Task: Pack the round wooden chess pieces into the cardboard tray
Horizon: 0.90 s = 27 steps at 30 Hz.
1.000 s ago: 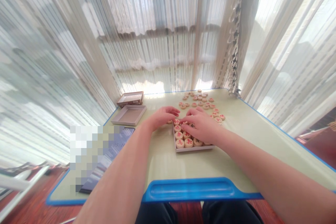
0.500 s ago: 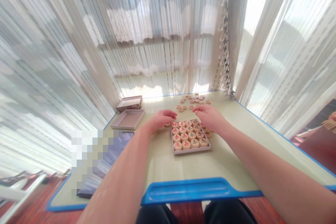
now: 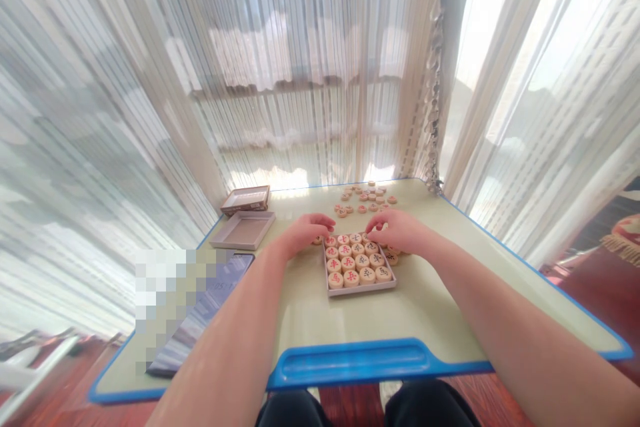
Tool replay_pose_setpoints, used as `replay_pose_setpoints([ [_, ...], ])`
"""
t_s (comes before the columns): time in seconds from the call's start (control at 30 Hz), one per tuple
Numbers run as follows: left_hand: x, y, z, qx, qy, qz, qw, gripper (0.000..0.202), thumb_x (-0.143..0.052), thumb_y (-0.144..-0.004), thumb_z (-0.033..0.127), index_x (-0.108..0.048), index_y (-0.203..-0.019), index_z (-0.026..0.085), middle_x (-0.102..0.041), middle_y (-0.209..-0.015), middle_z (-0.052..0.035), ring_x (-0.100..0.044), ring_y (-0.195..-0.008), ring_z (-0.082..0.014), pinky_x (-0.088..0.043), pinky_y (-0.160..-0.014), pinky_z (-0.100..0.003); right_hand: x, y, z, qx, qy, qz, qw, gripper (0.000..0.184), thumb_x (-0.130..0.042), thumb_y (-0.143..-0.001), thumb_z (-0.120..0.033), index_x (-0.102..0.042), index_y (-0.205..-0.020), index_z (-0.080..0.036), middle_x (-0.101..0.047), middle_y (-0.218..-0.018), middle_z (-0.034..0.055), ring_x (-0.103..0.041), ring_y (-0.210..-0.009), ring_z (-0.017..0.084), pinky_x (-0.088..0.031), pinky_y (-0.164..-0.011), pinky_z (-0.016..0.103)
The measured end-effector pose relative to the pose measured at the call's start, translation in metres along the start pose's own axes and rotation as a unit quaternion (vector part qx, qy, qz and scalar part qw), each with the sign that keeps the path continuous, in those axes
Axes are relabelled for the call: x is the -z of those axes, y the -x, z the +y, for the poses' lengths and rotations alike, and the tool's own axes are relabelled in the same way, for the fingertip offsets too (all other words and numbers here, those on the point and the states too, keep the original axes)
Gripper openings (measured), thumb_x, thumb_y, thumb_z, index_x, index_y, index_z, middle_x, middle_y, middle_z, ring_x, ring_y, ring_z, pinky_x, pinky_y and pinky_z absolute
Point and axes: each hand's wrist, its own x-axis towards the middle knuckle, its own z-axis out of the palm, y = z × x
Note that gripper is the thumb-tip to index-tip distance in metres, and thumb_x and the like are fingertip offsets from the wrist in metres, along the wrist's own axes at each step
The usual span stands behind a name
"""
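Observation:
A shallow box (image 3: 361,291) holds rows of round wooden Chinese chess pieces (image 3: 349,263), their characters painted red on the left and black on the right. My left hand (image 3: 306,232) curves at the box's far left corner, thumb and fingers apart, holding nothing I can see. Over the far right corner, my right hand (image 3: 397,230) has bent fingers, with a gap between thumb and forefinger. Its thumb covers part of the corner piece and seems to touch it. More pieces (image 3: 391,258) lie just outside the box's right side, partly under that hand.
Loose chess pieces (image 3: 367,197) are scattered toward the table's far edge. An open box tray (image 3: 243,230) and a box lid (image 3: 246,198) sit at the far left. A phone or tablet (image 3: 213,300) lies along the left side. The table (image 3: 430,313) has a blue rim.
My right hand has come left and down onto the box's far right corner, partly covering the piece there. My left hand stays near the far left corner. The view has shifted slightly.

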Motion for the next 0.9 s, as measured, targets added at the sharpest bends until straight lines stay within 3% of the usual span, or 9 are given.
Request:
replay_pose_setpoints([
  [0.4, 0.0, 0.0, 0.0, -0.001, -0.01, 0.002, 1.0, 0.037, -0.059, -0.06, 0.025, -0.063, -0.097, 0.019, -0.064, -0.103, -0.0062, -0.056, -0.096, -0.0217, -0.043, -0.081, -0.033, -0.002, -0.002, 0.005, 0.026, 0.01, 0.006, 1.0, 0.021, -0.059, -0.068, -0.038, -0.068, -0.078, -0.021, -0.064, -0.082, 0.0028, -0.057, -0.073, 0.016, -0.041, -0.06, 0.025],
  [0.7, -0.006, 0.005, 0.008, -0.004, -0.006, 0.015, 1.0, 0.034, -0.061, -0.06, 0.026, -0.064, -0.093, 0.018, -0.062, -0.106, -0.0068, -0.056, -0.094, -0.0218, -0.045, -0.075, -0.031, -0.001, 0.001, 0.005, 0.017, -0.007, 0.022, 1.0, 0.019, -0.055, -0.07, -0.033, -0.066, -0.079, -0.02, -0.063, -0.082, 0.0027, -0.056, -0.068, 0.014, -0.041, -0.057, 0.024],
  [0.9, -0.012, 0.007, 0.011, -0.031, -0.064, 0.054, 0.996, 0.026, -0.056, -0.062, 0.025, -0.068, -0.085, 0.019, -0.061, -0.075, -0.0033, -0.054, -0.073, -0.0176, -0.044, -0.065, -0.03, -0.001, 0.002, 0.003, 0.044, -0.005, 0.057, 0.997, 0.02, -0.054, -0.071, -0.033, -0.067, -0.08, -0.022, -0.061, -0.087, 0.003, -0.055, -0.074, 0.016, -0.042, -0.063, 0.027],
])
